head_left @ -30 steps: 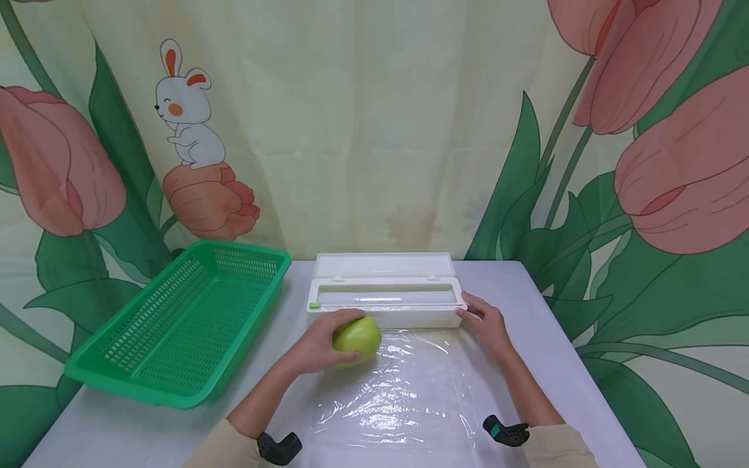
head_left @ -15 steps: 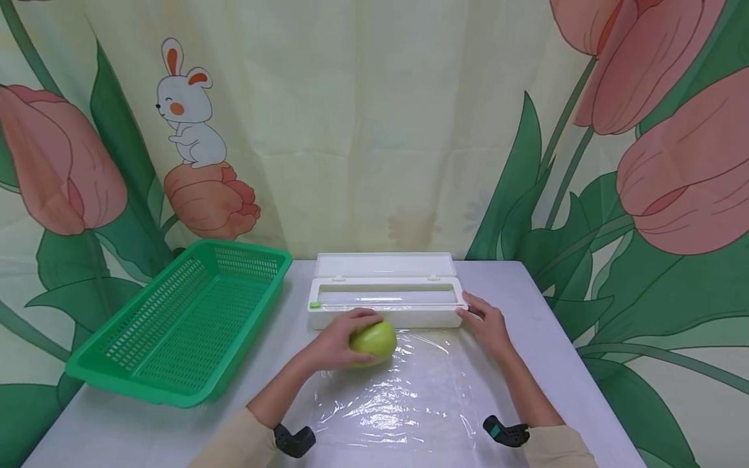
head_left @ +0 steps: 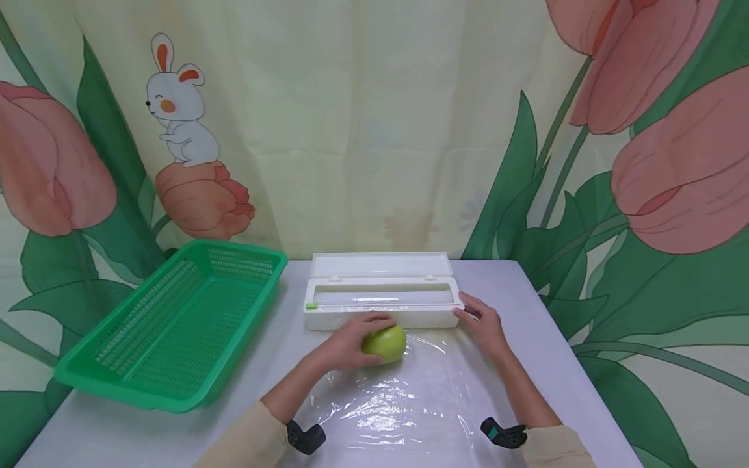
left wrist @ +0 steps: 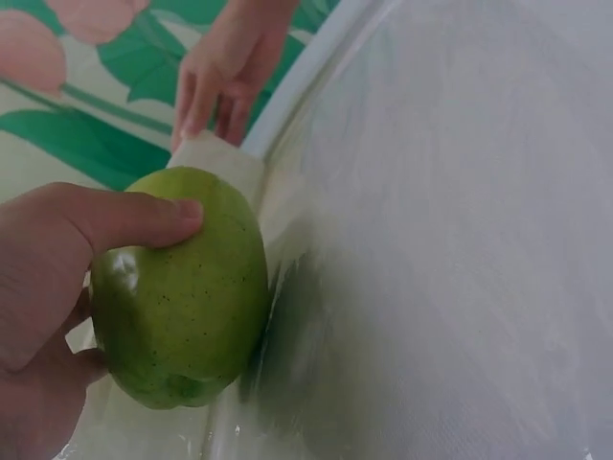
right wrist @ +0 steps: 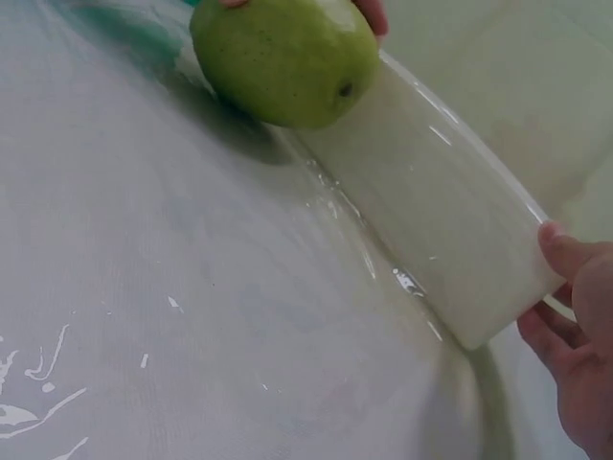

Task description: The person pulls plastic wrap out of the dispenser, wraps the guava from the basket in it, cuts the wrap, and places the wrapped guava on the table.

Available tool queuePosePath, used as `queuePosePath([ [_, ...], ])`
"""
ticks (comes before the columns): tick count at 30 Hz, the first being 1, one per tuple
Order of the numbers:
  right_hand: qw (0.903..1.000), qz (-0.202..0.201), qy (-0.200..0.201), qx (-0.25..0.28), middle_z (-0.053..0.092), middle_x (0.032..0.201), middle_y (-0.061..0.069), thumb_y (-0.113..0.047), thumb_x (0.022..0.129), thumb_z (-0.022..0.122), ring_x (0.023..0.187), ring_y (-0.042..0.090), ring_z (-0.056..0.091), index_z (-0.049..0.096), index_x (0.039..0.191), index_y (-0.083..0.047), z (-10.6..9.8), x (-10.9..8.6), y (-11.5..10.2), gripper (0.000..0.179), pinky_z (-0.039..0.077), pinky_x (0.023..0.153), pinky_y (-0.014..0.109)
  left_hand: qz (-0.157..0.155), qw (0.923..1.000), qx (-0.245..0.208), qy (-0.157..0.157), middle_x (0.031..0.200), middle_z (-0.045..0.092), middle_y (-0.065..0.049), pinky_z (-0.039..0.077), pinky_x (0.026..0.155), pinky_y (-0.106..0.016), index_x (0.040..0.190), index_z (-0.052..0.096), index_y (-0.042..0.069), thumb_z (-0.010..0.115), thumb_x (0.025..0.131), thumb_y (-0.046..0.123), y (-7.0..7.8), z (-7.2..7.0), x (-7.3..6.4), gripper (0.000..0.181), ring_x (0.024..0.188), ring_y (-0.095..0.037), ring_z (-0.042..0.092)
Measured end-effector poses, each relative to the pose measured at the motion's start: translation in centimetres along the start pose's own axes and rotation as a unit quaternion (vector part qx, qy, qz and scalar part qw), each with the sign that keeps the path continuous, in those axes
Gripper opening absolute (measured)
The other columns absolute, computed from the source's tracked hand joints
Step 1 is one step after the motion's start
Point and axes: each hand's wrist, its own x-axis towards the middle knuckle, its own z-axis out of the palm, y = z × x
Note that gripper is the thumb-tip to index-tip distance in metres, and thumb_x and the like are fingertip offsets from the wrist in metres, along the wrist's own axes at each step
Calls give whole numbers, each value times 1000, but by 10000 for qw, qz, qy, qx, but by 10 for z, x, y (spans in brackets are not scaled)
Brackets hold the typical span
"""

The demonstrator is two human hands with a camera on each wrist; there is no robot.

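My left hand (head_left: 350,343) grips an oval yellow-green fruit (head_left: 389,344), smooth and finely speckled. It holds the fruit over the near end of the sheet, close in front of a white cling film dispenser (head_left: 328,320). In the left wrist view the thumb presses on top of the fruit (left wrist: 192,297), and other fingers curl behind it. The dispenser's lid (head_left: 380,264) stands open at the back, showing the film roll inside. My right hand (head_left: 484,328) pinches the dispenser's right end; the right wrist view shows the thumb at its upper edge and fingers below. Clear cling film (head_left: 404,416) runs out toward me.
A green plastic basket (head_left: 78,377) stands at the left of the white-covered table (head_left: 544,377). Behind the table hangs a curtain (head_left: 363,130) printed with tulips and a rabbit. A black wrist device (head_left: 305,438) sits at my left cuff.
My left hand has carried the fruit to the right along the front of the dispenser, over the film. The right hand keeps its hold at the dispenser's end.
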Motion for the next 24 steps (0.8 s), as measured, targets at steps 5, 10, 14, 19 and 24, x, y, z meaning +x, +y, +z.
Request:
queuePosePath([
  [5, 10000, 61, 5, -27, 44, 150, 12, -25, 93, 64, 127, 32, 55, 46, 144, -10, 1, -1, -1, 56, 45, 104, 45, 182, 9993, 311, 115, 145, 47, -1, 43, 107, -46, 140, 51, 17, 82, 76, 21, 1, 1, 5, 70, 135, -26, 44],
  [10, 9999, 117, -2, -47, 42, 151, 12, -26, 93, 64, 129, 32, 53, 44, 145, -11, 1, -1, -3, 57, 45, 105, 44, 235, 9982, 542, 136, 144, 50, 3, 40, 110, -45, 140, 52, 18, 83, 75, 21, 1, -1, 10, 72, 135, -22, 43],
  [14, 9998, 173, -33, -98, 41, 152, 11, -27, 94, 63, 131, 32, 52, 42, 146, -11, 0, -2, -3, 58, 45, 103, 43, 247, 9978, 612, 108, 145, 51, 6, 40, 111, -43, 140, 51, 19, 84, 75, 22, -1, 1, 13, 73, 135, -20, 44],
  [19, 9997, 208, -7, -102, 41, 152, 10, -29, 93, 64, 131, 32, 52, 43, 146, -13, 1, -1, -2, 59, 45, 104, 44, 224, 9976, 635, 129, 144, 51, 5, 40, 111, -44, 140, 52, 20, 84, 75, 23, 1, 1, 13, 72, 135, -20, 44],
  [24, 9997, 203, -9, -96, 42, 152, 10, -31, 93, 63, 131, 32, 52, 43, 146, -14, 0, -1, -3, 59, 44, 105, 44, 137, 9974, 690, 124, 142, 51, 4, 42, 109, -44, 138, 54, 22, 84, 74, 25, 4, 1, 13, 71, 135, -20, 44],
])
